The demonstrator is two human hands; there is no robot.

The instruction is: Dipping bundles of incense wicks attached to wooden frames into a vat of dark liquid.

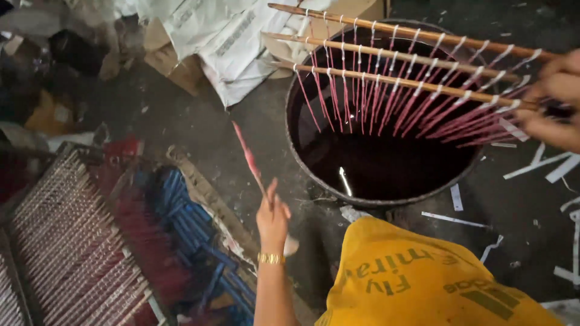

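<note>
My left hand, with a gold bangle on the wrist, pinches one thin red taper that points up and away to the left of the drum. My right hand, at the frame's right edge, grips the ends of three wooden rods. Several thin red tapers hang from the rods on white ties. They dangle over a round black drum filled with dark red liquid. My yellow garment fills the bottom centre.
Racks of red tapers lie at the lower left, with blue ones beside them. Crumpled white sacks and cardboard sit behind the drum. White paper strips litter the dark floor on the right.
</note>
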